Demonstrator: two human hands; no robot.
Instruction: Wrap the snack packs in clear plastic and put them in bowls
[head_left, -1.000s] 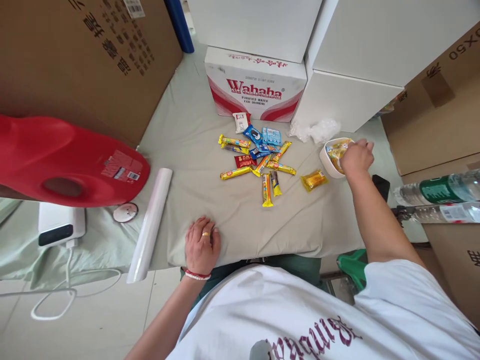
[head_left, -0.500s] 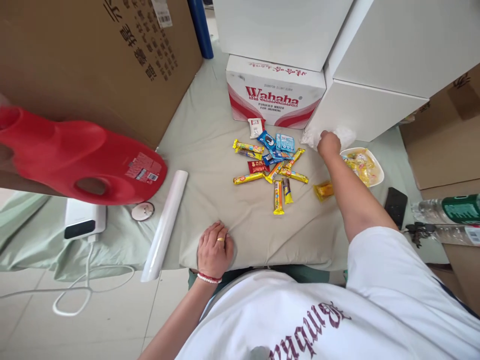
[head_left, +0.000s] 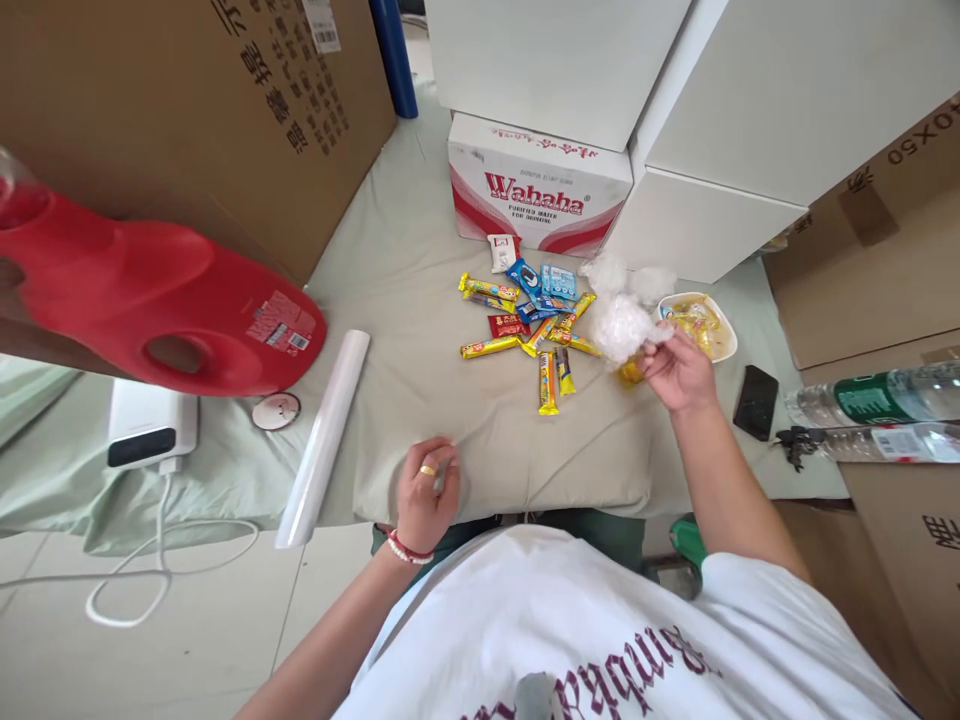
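My right hand (head_left: 681,368) pinches the end of a crumpled clear plastic bag (head_left: 621,328), holding it up above the cloth. Behind it, more crumpled clear plastic (head_left: 604,270) lies against the white cabinet. A white tray (head_left: 733,343) with yellow-wrapped pieces sits just beyond this hand, and a yellow packet (head_left: 630,374) is partly hidden under the bag. Near the front edge, my left hand (head_left: 427,490) is open, its fingers loosely bent and holding nothing. Several wrapped snacks lie ahead of it: yellow bars (head_left: 548,383), blue packets (head_left: 559,283), a red packet (head_left: 508,326).
A Wahaha carton (head_left: 540,190) stands behind the snacks. On the left are a red jug (head_left: 172,310), a white roll (head_left: 324,440), and a power bank (head_left: 150,425) with a cable. A phone (head_left: 756,402) and plastic bottles (head_left: 874,397) lie on the right.
My right hand has come back toward me from the cabinet, lifting a clear plastic bag. My left hand has gone from lying flat to loosely bent fingers. The view has shifted slightly.
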